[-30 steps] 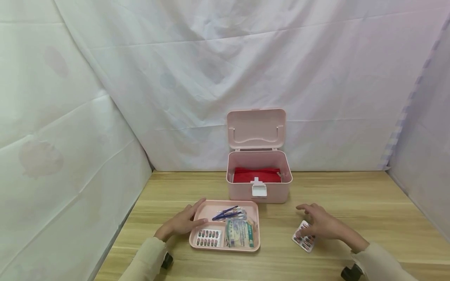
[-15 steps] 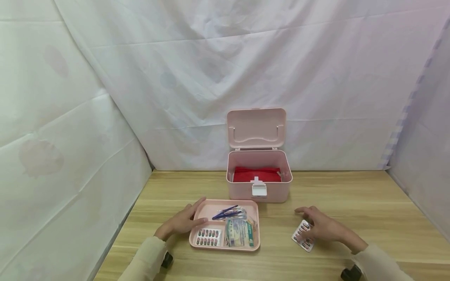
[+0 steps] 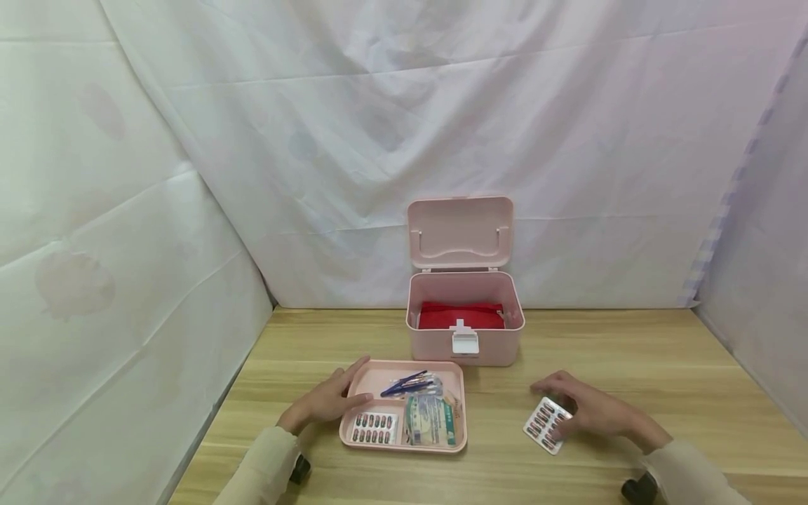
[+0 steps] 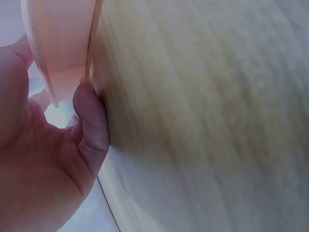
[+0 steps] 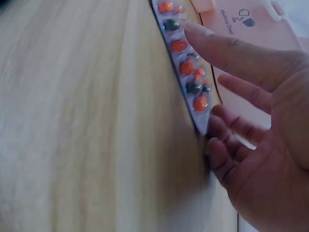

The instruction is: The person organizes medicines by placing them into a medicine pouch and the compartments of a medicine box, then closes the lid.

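Observation:
At the pale pink tray (image 3: 371, 379) my left hand (image 3: 325, 401) holds the left rim, thumb over the edge and fingers along the outside. A blister pack of red-and-dark capsules (image 3: 374, 428) lies in the tray's front left compartment. Beside it is a clear printed packet (image 3: 431, 421), and behind that lie thin blue tools (image 3: 407, 383) with white sticks. My right hand (image 3: 593, 407) is at a second capsule blister pack (image 3: 541, 425) on the table. Its thumb touches the pack's top in the right wrist view, while loosely bent fingers are by the pack's end.
Behind the tray stands a pink medicine box (image 3: 432, 345) with its lid (image 3: 461, 228) raised. A red zip pouch (image 3: 461, 315) lies inside. White cloth (image 3: 353, 140) hangs behind and at both sides of the wooden table (image 3: 606, 351).
My right hand has shifted slightly right over the blister pack, so more of the pack shows. The left hand and the tray stay in place.

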Motion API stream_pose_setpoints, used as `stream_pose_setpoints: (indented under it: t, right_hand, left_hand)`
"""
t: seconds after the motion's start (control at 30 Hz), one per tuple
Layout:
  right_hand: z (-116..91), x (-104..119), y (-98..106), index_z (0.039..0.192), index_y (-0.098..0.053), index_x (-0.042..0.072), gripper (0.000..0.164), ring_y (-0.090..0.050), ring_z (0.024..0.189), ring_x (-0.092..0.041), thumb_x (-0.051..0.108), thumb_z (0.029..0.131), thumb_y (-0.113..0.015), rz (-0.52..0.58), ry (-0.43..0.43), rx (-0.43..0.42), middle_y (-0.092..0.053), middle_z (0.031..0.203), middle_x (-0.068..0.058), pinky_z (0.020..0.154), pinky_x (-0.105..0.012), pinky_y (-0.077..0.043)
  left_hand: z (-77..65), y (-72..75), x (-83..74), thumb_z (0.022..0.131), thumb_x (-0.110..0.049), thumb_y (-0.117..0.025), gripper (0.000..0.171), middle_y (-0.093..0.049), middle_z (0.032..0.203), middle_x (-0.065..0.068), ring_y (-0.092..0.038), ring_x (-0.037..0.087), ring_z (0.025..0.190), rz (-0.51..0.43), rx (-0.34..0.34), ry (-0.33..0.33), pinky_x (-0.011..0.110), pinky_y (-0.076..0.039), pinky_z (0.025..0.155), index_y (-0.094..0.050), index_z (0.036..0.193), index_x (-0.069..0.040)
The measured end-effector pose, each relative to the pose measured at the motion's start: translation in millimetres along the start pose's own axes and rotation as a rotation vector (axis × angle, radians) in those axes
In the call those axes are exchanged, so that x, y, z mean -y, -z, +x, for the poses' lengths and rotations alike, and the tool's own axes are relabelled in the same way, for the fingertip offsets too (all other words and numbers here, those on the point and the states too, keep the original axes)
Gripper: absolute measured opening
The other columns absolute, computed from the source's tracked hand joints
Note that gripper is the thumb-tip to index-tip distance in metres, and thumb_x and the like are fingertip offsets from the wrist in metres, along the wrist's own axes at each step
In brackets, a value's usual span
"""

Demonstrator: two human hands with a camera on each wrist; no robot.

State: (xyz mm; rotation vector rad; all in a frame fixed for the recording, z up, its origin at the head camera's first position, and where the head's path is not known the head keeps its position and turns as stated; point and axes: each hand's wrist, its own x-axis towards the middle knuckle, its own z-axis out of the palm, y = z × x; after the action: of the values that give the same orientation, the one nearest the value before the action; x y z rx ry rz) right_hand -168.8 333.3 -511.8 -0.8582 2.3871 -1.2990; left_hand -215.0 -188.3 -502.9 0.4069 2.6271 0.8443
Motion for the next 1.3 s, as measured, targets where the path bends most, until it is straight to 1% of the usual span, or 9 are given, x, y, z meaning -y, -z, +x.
stream_pose_setpoints:
  t: [0.1,0.23,0.4,0.5,0.67,0.9,1.07,1.23,1.3]
  right_hand:
    - [0.2,-4.6,-0.9,0.136,-0.053,0.002,0.066,-0.054,0.091,-0.016,0.019,0.079,-0.082,0.001,0.019,-0.003,-0.051,0.12,-0.017,0.074,-0.025,-0.049]
    - [-0.5,-7.7,-2.6,0.132,-0.058,0.005,0.061,-0.051,0.086,-0.015,0.023,0.08,-0.082,-0.053,0.045,-0.031,-0.059,0.108,-0.009,0.068,-0.026,-0.045]
    - [-1.9,-4.7,-3.4,0.135,-0.055,0.003,0.066,-0.047,0.086,-0.013,0.024,0.079,-0.083,-0.073,0.03,-0.055,-0.055,0.103,-0.008,0.069,-0.025,-0.042]
    - [-1.9,-2.9,-3.5,0.138,-0.051,0.001,0.071,-0.046,0.088,-0.013,0.023,0.078,-0.083,-0.051,0.021,-0.047,-0.052,0.104,-0.009,0.07,-0.024,-0.042]
    - [0.9,-3.9,-3.6,0.14,-0.047,-0.001,0.073,-0.052,0.086,-0.01,0.019,0.08,-0.082,0.028,-0.013,0.004,-0.056,0.102,-0.011,0.071,-0.024,-0.046]
    - [4.0,-2.9,-1.3,0.13,-0.055,0.006,0.054,-0.053,0.082,-0.008,0.02,0.084,-0.079,0.041,-0.114,0.052,-0.057,0.095,-0.007,0.067,-0.023,-0.044]
    - [5.4,-0.9,-1.6,0.121,-0.057,0.006,0.038,-0.056,0.083,-0.008,0.017,0.089,-0.073,0.055,-0.101,0.048,-0.061,0.096,-0.007,0.068,-0.024,-0.047]
    - [7.4,-1.3,-1.5,0.119,-0.058,0.003,0.028,-0.058,0.089,-0.009,0.014,0.094,-0.066,0.076,-0.1,0.026,-0.062,0.1,-0.008,0.074,-0.023,-0.048]
    - [7.6,-1.6,-1.3,0.119,-0.057,0.001,0.029,-0.059,0.087,-0.009,0.012,0.094,-0.065,0.11,-0.105,0.017,-0.063,0.1,-0.01,0.071,-0.024,-0.05]
  left_hand:
    - [-0.3,-0.4,0.2,0.09,-0.056,-0.064,0.081,-0.047,0.101,0.008,-0.05,0.024,0.086,-0.007,-0.007,0.002,0.047,-0.044,0.081,-0.023,0.158,-0.036]
    - [-0.9,-1.1,0.0,0.09,-0.055,-0.065,0.081,-0.048,0.101,0.008,-0.05,0.024,0.087,-0.019,-0.015,0.007,0.051,-0.045,0.084,-0.024,0.157,-0.037]
    - [-1.1,-0.8,0.4,0.09,-0.056,-0.065,0.081,-0.048,0.102,0.008,-0.051,0.025,0.09,-0.026,-0.02,0.009,0.055,-0.045,0.088,-0.024,0.157,-0.037]
    - [-1.6,-0.5,1.0,0.089,-0.056,-0.065,0.081,-0.048,0.102,0.008,-0.05,0.025,0.09,-0.024,-0.021,0.008,0.055,-0.044,0.088,-0.024,0.157,-0.038]
    - [-1.5,-1.0,1.9,0.09,-0.055,-0.064,0.081,-0.047,0.101,0.008,-0.049,0.024,0.087,-0.026,-0.012,-0.005,0.05,-0.044,0.083,-0.023,0.157,-0.037]
    - [-0.8,-2.0,0.8,0.091,-0.052,-0.065,0.08,-0.047,0.1,0.008,-0.049,0.024,0.086,-0.036,-0.01,-0.008,0.048,-0.043,0.082,-0.024,0.158,-0.036]
    - [-0.8,-1.4,0.0,0.091,-0.052,-0.065,0.08,-0.047,0.1,0.009,-0.049,0.025,0.089,-0.036,-0.011,-0.013,0.051,-0.043,0.085,-0.023,0.158,-0.035]
    - [0.2,-1.0,0.8,0.091,-0.052,-0.065,0.08,-0.046,0.099,0.009,-0.048,0.023,0.084,-0.032,-0.008,-0.018,0.043,-0.042,0.078,-0.023,0.158,-0.034]
    - [0.5,-1.4,1.3,0.091,-0.052,-0.065,0.081,-0.046,0.099,0.009,-0.048,0.023,0.084,-0.034,-0.006,-0.017,0.042,-0.041,0.077,-0.023,0.158,-0.034]
